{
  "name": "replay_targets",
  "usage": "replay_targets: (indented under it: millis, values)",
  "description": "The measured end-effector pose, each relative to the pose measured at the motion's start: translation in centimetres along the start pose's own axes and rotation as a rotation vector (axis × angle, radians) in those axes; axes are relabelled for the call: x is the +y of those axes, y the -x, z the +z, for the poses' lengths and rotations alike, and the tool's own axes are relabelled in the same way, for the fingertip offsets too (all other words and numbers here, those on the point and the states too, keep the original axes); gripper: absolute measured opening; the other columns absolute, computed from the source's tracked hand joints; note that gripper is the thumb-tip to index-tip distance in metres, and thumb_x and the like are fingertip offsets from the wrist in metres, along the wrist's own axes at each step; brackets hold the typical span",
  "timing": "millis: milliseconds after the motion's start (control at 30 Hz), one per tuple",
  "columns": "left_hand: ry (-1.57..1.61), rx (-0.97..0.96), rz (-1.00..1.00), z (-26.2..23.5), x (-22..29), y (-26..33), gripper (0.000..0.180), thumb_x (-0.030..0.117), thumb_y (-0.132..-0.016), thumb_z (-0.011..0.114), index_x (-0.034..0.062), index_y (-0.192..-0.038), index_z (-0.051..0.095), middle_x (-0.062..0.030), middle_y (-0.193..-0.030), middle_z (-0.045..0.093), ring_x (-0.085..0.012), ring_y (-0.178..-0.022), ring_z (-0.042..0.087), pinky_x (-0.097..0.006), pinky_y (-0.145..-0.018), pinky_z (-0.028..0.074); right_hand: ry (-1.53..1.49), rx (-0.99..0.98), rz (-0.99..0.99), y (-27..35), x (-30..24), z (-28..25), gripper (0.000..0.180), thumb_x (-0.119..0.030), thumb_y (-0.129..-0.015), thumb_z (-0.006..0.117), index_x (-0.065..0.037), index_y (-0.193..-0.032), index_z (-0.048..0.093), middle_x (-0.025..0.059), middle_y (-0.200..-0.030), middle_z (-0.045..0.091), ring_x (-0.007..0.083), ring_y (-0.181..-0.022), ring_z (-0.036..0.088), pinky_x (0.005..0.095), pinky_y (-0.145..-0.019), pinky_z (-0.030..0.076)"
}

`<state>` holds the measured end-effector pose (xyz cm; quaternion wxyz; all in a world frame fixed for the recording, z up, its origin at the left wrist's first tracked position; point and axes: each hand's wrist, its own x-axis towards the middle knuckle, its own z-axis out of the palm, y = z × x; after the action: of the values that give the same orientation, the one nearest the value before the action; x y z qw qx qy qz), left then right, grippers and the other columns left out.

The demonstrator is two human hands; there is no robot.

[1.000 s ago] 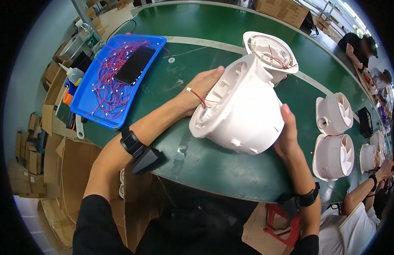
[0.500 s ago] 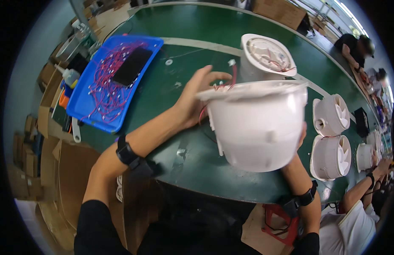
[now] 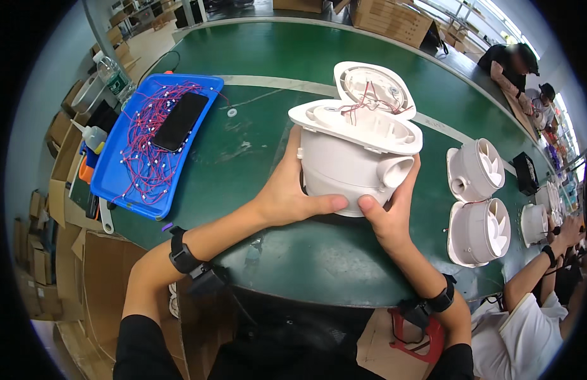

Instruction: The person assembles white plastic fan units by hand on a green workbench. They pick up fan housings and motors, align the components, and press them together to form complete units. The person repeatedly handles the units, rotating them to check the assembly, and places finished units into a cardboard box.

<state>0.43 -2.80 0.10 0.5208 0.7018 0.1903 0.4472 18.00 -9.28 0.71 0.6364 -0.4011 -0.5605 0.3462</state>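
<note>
A white plastic fan housing (image 3: 344, 168) is held between both my hands just above the green table. Its wide rim faces up, and a round spout sticks out on its right side. My left hand (image 3: 296, 193) wraps round the left side, thumb across the front. On the other side, my right hand (image 3: 391, 212) grips below the spout, its thumb close to the left one; most fingers are hidden behind. Red wires (image 3: 369, 101) show at the housing's top. Right behind it stands a similar white housing (image 3: 375, 82), partly covered by the held one.
A blue tray (image 3: 163, 206) at left carries red wires with white connectors and a black phone (image 3: 181, 121). Two white fan units (image 3: 477, 231) lie on their sides at right, near a black box (image 3: 526, 174). A co-worker's arm (image 3: 537, 266) reaches in at lower right.
The housing has been turned so its spout now shows, and it sits lower and nearer the table. My left hand has moved from the rim to its side.
</note>
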Motion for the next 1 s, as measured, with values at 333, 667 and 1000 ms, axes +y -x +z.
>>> replay_targets:
  millis: [333, 667, 1000]
  values:
    - [-0.174, 0.084, 0.115, -0.6, 0.4, -0.5, 0.088, 0.060, -0.096, 0.035, -0.0082, -0.146, 0.012, -0.0299, -0.143, 0.031, -0.0357, -0.135, 0.032, -0.039, -0.112, 0.022, 0.010, 0.022, 0.023, 0.3, 1.1, -1.1, 0.110, -0.056, -0.077, 0.069, 0.001, -0.147, 0.005, 0.0206, -0.139, 0.028, 0.0295, -0.132, 0.031, 0.0419, -0.108, 0.027]
    - [0.007, -0.089, -0.023, -1.7, -1.0, 0.7, 0.125, 0.042, -0.063, 0.086, 0.0009, -0.149, 0.004, -0.0189, -0.146, 0.025, -0.0296, -0.137, 0.026, -0.041, -0.113, 0.021, 0.074, -0.039, -0.142, 0.1, -0.3, -0.7, 0.123, -0.051, -0.071, 0.077, 0.003, -0.148, -0.002, 0.0228, -0.147, 0.020, 0.0316, -0.137, 0.027, 0.0416, -0.111, 0.025]
    - [0.065, -0.079, -0.047, -1.9, -1.2, 0.5, 0.124, 0.052, -0.063, 0.083, -0.0012, -0.147, 0.009, -0.0174, -0.146, 0.028, -0.0279, -0.136, 0.028, -0.040, -0.112, 0.024, 0.050, -0.040, -0.238, -0.2, 0.1, -0.7, 0.103, -0.049, -0.085, 0.065, 0.002, -0.148, 0.001, 0.0249, -0.148, 0.021, 0.0334, -0.136, 0.029, 0.0429, -0.110, 0.025]
